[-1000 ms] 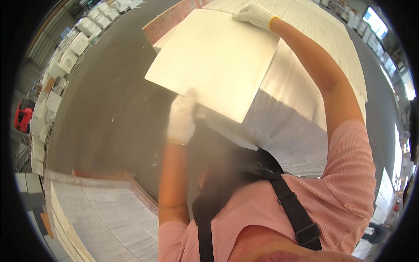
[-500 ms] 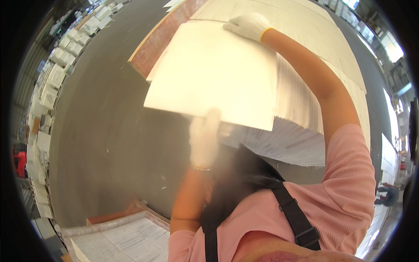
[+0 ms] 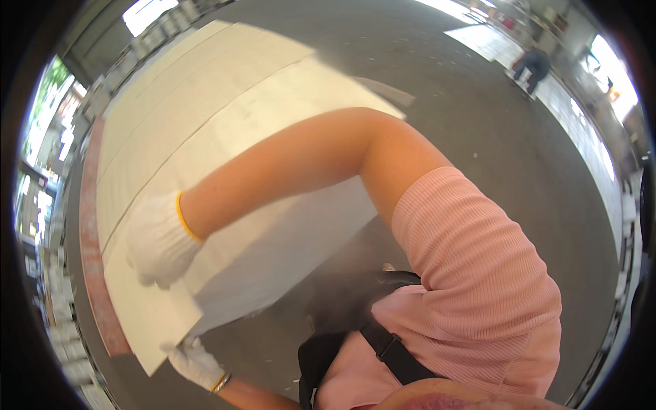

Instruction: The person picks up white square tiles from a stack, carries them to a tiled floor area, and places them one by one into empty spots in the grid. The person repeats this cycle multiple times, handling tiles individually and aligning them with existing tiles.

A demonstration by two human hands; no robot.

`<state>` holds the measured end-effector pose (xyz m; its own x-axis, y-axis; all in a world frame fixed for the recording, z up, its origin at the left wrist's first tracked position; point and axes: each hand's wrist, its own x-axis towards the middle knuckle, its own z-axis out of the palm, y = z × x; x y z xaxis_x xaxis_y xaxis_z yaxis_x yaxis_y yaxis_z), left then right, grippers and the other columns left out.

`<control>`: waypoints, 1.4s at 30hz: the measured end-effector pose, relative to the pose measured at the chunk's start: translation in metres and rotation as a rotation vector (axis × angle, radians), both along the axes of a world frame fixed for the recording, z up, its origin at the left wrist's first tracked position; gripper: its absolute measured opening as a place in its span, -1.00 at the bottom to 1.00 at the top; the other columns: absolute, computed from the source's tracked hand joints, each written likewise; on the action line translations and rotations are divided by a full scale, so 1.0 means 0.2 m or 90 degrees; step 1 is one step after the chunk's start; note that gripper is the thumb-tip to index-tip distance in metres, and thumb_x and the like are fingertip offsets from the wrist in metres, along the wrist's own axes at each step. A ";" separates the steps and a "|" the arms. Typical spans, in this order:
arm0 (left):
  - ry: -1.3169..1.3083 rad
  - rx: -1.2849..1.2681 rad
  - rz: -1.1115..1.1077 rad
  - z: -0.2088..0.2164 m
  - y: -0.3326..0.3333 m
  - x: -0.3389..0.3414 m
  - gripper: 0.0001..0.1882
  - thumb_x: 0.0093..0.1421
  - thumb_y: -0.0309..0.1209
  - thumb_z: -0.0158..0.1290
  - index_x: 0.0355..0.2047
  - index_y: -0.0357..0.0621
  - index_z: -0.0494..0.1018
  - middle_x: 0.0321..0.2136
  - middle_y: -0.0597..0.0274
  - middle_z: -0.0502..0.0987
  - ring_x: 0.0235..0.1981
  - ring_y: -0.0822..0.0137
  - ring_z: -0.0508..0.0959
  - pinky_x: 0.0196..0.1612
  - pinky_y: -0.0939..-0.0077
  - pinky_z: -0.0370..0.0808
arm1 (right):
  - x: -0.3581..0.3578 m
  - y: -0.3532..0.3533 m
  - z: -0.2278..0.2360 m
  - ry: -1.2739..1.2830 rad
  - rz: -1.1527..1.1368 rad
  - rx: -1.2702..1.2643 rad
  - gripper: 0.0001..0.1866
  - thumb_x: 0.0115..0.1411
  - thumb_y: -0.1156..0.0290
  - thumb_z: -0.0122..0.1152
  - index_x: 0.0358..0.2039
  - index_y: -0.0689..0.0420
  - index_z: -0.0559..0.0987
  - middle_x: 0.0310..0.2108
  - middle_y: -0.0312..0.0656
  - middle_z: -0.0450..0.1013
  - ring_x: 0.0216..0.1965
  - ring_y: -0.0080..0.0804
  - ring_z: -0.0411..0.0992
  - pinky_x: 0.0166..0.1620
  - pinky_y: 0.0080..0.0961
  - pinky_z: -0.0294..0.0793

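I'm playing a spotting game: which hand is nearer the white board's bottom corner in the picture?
Left. The left hand is at the edge of the white board, close beside that corner; the right hand is farther up, over the board.

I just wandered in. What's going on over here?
A person in white gloves has both hands at a pale sheet. The right hand, blurred, is over it, and the left hand is at its lower edge. The sheet is at the near-left end of a big pile of similar pale sheets, beside a reddish board. Farther off, another person is bending over.
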<state>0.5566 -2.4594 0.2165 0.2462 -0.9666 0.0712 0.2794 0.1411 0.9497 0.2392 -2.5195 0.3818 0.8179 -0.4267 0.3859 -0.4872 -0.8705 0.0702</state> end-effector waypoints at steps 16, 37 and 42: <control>-0.271 0.247 -0.475 -0.14 0.48 -0.98 -0.57 0.40 -0.05 0.04 0.01 -0.16 0.46 -0.46 0.32 0.50 -0.55 0.42 0.37 -0.43 0.52 0.39 | -1.90 2.36 -1.04 -0.248 -1.153 0.487 -0.65 0.22 0.08 0.08 -0.19 -0.01 0.70 -0.16 -0.09 0.62 -0.12 -0.04 0.58 -0.08 -0.13 0.57; -0.869 -0.287 -1.371 -0.20 0.76 -1.96 -0.44 0.22 0.17 0.02 0.03 0.10 0.58 -0.06 0.04 0.64 0.04 -0.03 0.58 0.10 0.18 0.45 | 0.27 3.75 -2.28 -0.945 -1.414 0.823 -0.80 0.10 0.37 0.26 -0.31 0.20 0.65 -0.40 -0.09 0.61 -0.35 -0.13 0.61 -0.33 -0.23 0.62; -0.848 -0.295 -1.367 -0.07 0.89 -2.16 -0.49 0.26 0.07 0.03 0.03 0.02 0.57 -0.02 0.04 0.61 0.05 -0.02 0.57 0.11 0.19 0.46 | 0.23 3.73 -2.32 -1.157 -1.391 0.726 -0.75 0.20 0.27 0.24 -0.24 0.19 0.63 -0.45 -0.19 0.57 -0.47 -0.31 0.54 -0.41 -0.30 0.56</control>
<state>0.1243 -2.2821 0.2015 -0.7966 0.3284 -0.5075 -0.1335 0.7232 0.6776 0.2854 -1.7734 -0.0827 -0.6474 0.0332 -0.7614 0.6454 0.5553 -0.5245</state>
